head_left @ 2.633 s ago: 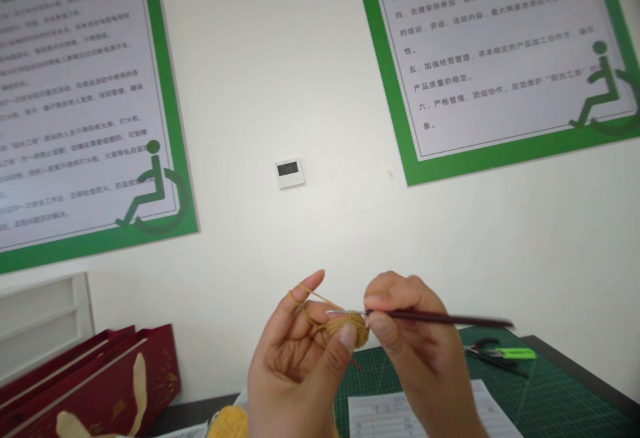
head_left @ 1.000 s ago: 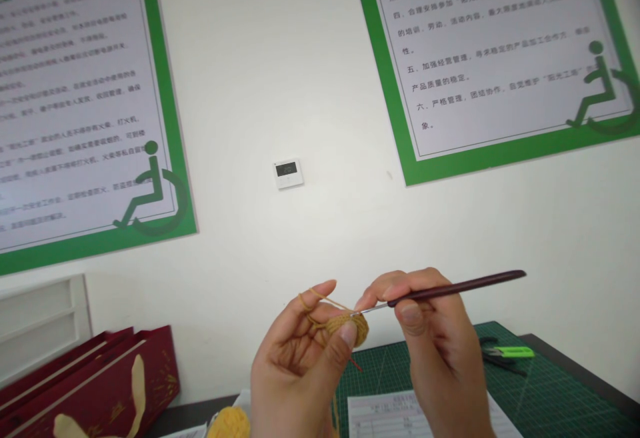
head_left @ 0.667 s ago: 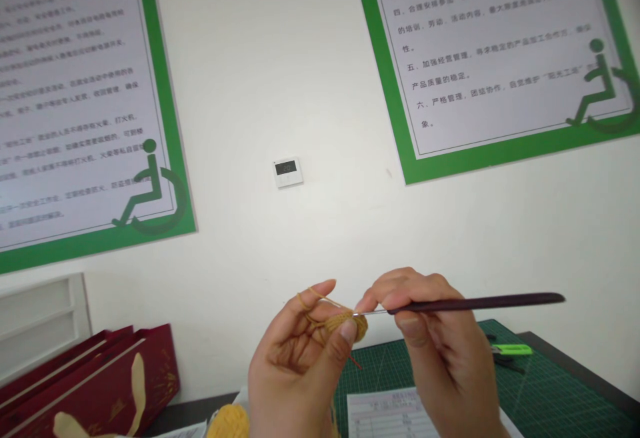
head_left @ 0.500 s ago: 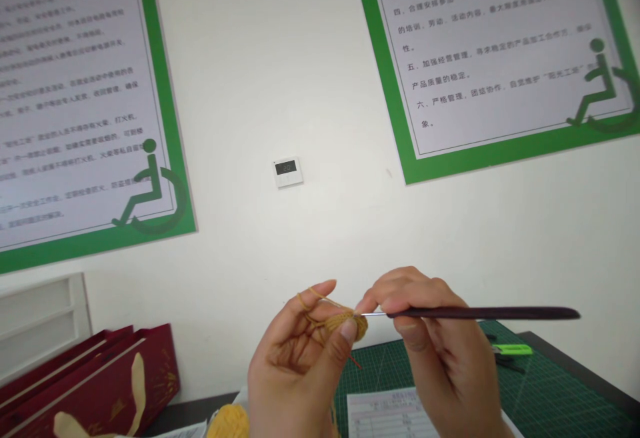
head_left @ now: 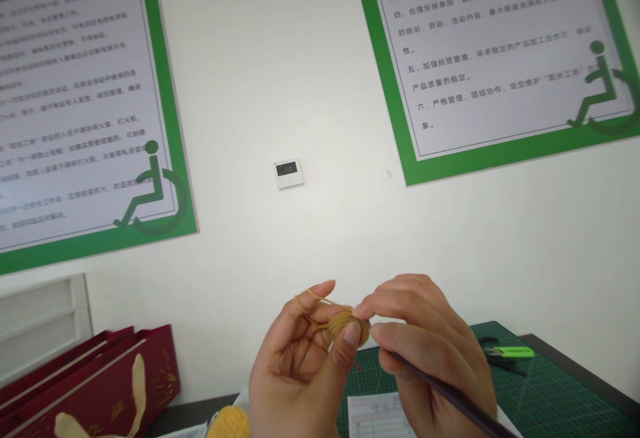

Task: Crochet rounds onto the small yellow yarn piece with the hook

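Note:
Between the thumb and fingers of my left hand (head_left: 305, 365) is a small mustard-yellow crochet piece (head_left: 345, 325). Yarn of the same colour loops around my raised left index finger and runs to the piece. A short reddish strand pokes out below it. My right hand (head_left: 435, 351) grips a crochet hook (head_left: 450, 395) with a dark handle, which slants down to the lower right. The hook's metal tip is hidden behind the right fingers, close to the crochet piece. My right index fingertip touches the piece's upper edge.
A yellow yarn ball (head_left: 229, 423) lies left of my wrist. Under my hands are a green cutting mat (head_left: 545, 385) and a printed sheet (head_left: 375, 415). Farther right sits a bright green-handled tool (head_left: 515, 352). Dark red gift bags (head_left: 100, 385) stand at left.
The hook's handle has swung from nearly level to slanting down toward the lower right. My right hand has turned with it, and the metal shaft no longer shows. My left hand has barely moved.

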Demonstrator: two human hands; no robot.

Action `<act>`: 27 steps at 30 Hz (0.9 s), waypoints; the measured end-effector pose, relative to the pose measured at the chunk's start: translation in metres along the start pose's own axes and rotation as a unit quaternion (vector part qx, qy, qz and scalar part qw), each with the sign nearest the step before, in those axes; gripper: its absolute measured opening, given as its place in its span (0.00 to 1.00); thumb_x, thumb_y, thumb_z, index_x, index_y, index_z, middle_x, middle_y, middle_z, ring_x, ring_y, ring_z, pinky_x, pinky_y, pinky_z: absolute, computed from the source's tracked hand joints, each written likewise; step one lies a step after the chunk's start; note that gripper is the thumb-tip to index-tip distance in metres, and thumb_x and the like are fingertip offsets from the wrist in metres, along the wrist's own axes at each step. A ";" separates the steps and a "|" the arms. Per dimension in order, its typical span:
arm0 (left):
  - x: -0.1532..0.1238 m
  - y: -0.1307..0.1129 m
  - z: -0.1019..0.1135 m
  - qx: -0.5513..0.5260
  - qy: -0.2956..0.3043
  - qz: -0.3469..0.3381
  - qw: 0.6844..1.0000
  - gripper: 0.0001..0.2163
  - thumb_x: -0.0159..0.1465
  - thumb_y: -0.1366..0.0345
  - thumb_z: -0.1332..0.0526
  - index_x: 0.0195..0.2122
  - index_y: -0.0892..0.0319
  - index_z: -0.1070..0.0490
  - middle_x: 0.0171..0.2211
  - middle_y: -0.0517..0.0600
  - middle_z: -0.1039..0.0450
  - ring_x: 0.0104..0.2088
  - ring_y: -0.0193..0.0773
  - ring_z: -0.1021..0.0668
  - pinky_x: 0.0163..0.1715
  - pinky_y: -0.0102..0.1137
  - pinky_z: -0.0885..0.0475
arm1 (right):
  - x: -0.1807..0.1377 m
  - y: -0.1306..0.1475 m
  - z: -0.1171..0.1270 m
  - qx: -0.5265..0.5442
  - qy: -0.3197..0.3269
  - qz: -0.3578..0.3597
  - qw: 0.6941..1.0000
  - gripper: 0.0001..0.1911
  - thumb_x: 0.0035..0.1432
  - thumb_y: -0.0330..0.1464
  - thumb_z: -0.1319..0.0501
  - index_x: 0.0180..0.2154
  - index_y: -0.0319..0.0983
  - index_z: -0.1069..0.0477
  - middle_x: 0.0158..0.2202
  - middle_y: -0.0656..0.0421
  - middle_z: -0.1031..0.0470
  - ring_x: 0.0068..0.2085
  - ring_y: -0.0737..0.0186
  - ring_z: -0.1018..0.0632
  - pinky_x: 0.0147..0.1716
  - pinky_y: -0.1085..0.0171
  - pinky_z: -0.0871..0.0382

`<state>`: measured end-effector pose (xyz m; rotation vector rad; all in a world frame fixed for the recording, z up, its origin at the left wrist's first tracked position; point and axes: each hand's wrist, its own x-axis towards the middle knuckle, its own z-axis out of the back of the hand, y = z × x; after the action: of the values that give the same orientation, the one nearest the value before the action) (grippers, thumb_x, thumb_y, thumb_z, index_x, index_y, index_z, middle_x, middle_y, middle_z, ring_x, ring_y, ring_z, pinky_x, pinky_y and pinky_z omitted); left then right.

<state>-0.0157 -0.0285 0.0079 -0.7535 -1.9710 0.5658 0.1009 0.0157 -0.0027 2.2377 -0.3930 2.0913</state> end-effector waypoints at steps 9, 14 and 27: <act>0.003 -0.002 0.007 -0.042 0.035 0.054 0.997 0.21 0.48 0.73 0.21 0.43 0.54 0.17 0.28 0.49 0.20 0.28 0.35 0.21 0.29 0.25 0.24 | -0.014 -0.005 -0.018 0.212 -0.082 -0.157 0.961 0.09 0.68 0.27 0.42 0.44 0.45 0.27 0.36 0.58 0.24 0.39 0.58 0.23 0.38 0.56 0.27; 0.005 -0.003 0.008 -0.065 0.048 0.086 0.993 0.21 0.47 0.72 0.20 0.43 0.55 0.15 0.25 0.48 0.22 0.29 0.34 0.21 0.33 0.25 0.24 | -0.017 -0.017 -0.018 0.235 -0.049 -0.146 0.960 0.05 0.64 0.31 0.36 0.40 0.47 0.25 0.34 0.60 0.28 0.37 0.59 0.25 0.34 0.57 0.28; -0.002 -0.001 0.001 0.038 0.018 -0.025 0.999 0.22 0.52 0.74 0.23 0.49 0.53 0.19 0.25 0.46 0.20 0.29 0.35 0.20 0.36 0.28 0.24 | -0.019 0.002 -0.020 0.057 -0.105 -0.099 0.988 0.09 0.63 0.24 0.42 0.42 0.42 0.28 0.30 0.60 0.27 0.31 0.61 0.26 0.31 0.59 0.32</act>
<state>-0.0163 -0.0311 0.0069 -0.6617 -1.9186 0.5907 0.0802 0.0209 -0.0200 2.4557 -0.0568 1.8320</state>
